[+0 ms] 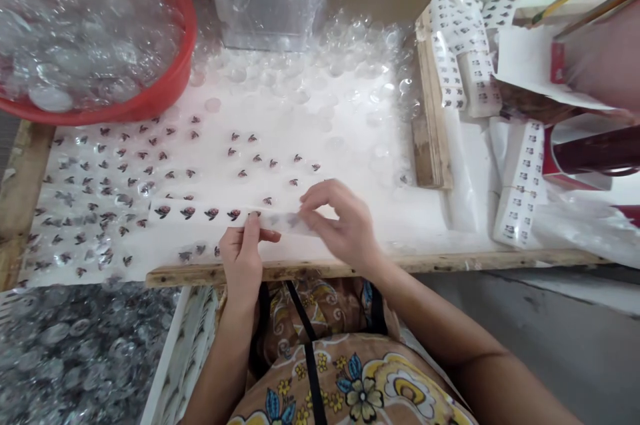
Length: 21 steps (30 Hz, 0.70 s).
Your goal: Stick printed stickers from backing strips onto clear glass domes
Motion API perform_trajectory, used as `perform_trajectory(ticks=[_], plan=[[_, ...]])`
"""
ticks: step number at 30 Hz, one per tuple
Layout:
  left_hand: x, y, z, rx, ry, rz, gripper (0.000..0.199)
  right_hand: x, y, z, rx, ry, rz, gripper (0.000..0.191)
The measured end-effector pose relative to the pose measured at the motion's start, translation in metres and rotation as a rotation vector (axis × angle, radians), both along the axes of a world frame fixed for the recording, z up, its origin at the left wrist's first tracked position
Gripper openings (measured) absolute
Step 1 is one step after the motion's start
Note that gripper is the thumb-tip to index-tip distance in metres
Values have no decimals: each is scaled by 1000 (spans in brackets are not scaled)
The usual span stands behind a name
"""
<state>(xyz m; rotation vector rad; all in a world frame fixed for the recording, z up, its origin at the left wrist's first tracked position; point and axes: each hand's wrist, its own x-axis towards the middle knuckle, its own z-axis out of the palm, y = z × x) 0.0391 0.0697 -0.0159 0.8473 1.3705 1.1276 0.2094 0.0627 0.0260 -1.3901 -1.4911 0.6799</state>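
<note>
A white strip of stickers (199,213) with small dark turtle-like prints stretches sideways above the table's front edge. My left hand (244,248) pinches it between thumb and fingers near its middle. My right hand (345,222) is closed at the strip's right end, thumb against fingertips; whether it also holds a single sticker is too blurred to tell. Clear round discs bearing the same print (105,182) lie scattered over the left of the white tabletop (350,165). Several more printed discs (257,158) lie just beyond my hands.
A red basin (187,45) heaped with clear discs stands at the back left. Plain clear discs (300,95) spread across the back, near a clear plastic box (270,2). Wooden strips (433,138) edge the surface. Sticker rolls (523,185) lie at right; a disc-filled container (75,352) sits below left.
</note>
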Motion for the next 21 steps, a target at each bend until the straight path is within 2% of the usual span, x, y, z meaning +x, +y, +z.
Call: perform_trajectory(ticks=[4, 7, 10, 14, 21], plan=[[0, 7, 0, 4, -221, 158, 32, 40, -6, -3, -275, 154, -162, 9], [-2, 10, 3, 3, -315, 230, 30, 58, -24, -13, -458, 108, -148, 16], [-2, 10, 8, -25, -380, 213, 28, 60, -44, -21, -604, 52, -115, 19], [-2, 10, 10, -29, -384, 211, 25, 55, -56, -22, -645, -19, -128, 20], [-1, 10, 6, 12, -382, 196, 22, 50, -53, -18, -656, -111, -138, 14]])
